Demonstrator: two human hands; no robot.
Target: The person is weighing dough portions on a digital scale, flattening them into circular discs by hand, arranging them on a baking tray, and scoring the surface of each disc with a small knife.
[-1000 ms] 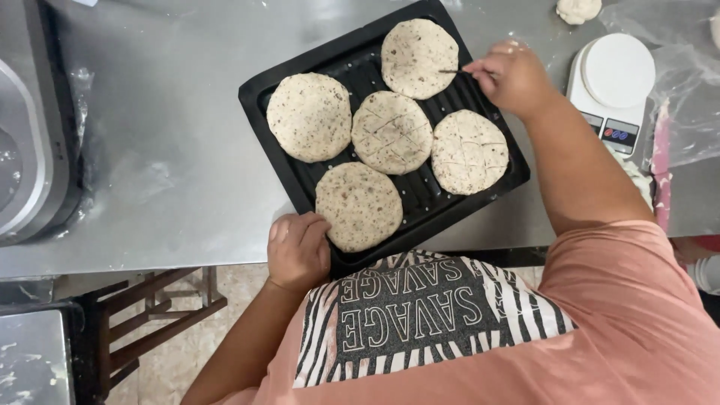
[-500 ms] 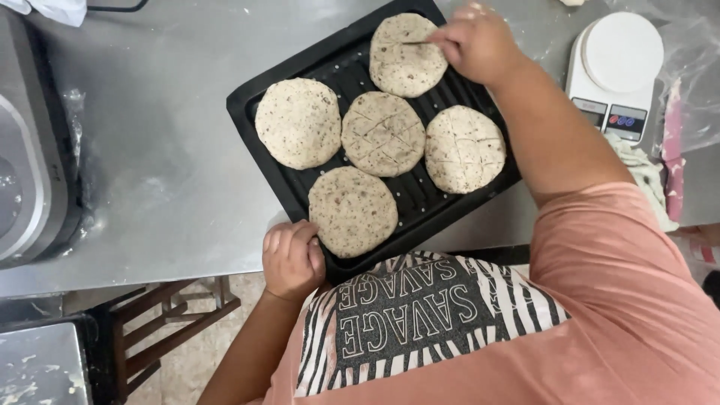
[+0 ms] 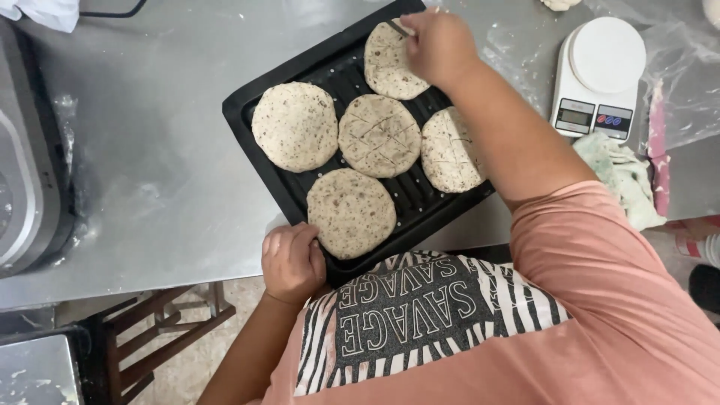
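A black ridged baking tray (image 3: 259, 154) lies tilted on a grey steel table (image 3: 150, 157), carrying several flat round speckled dough discs. My right hand (image 3: 439, 45) is closed on a small blade (image 3: 397, 28) whose tip touches the far disc (image 3: 386, 64). The middle disc (image 3: 379, 135) and the right disc (image 3: 448, 150) bear crossed cut lines. The left disc (image 3: 295, 126) and the near disc (image 3: 351, 212) look uncut. My left hand (image 3: 291, 262) grips the tray's near corner.
A white kitchen scale (image 3: 600, 79) stands right of the tray, with a crumpled cloth (image 3: 621, 176) and clear plastic sheet (image 3: 682, 67) beside it. A metal appliance (image 3: 26, 172) occupies the left table edge. A wooden stool (image 3: 161, 330) stands below the table.
My right hand has moved left and away from me, from the tray's right edge across to the top of the far disc. My left hand stays on the tray corner.
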